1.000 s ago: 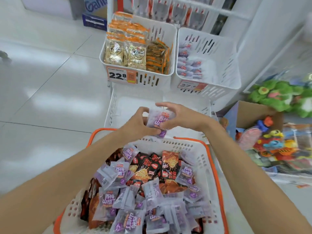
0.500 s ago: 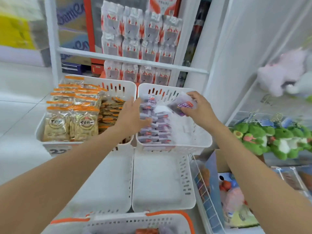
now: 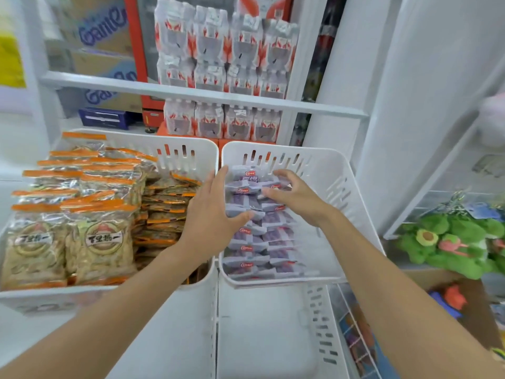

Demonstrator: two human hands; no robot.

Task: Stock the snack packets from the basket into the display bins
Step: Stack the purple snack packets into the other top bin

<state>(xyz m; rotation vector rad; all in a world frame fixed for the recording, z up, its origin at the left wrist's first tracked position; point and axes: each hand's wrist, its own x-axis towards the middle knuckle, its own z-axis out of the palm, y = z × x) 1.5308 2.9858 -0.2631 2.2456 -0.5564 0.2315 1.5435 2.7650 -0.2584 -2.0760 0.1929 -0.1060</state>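
Purple snack packets (image 3: 255,243) stand in two rows along the left side of the right white display bin (image 3: 343,173). My left hand (image 3: 211,217) lies flat with straight fingers against the left row, and its thumb touches the packets. At the back of the rows, my right hand (image 3: 296,199) curls its thumb and fingers on one purple packet (image 3: 269,184). The left display bin (image 3: 191,150) is packed with orange-topped snack bags (image 3: 90,233). The basket is out of view.
Two white bins (image 3: 262,329) sit on the tier below the display bins. Wrapped bottle packs (image 3: 226,64) are stacked behind a white shelf rail (image 3: 191,94). Green plush toys (image 3: 451,242) and a cardboard box (image 3: 475,299) are at the right.
My view rose from the basket to the display bins. My right hand carried a purple packet from the basket down onto the back of the rows. My left hand moved onto the left row.
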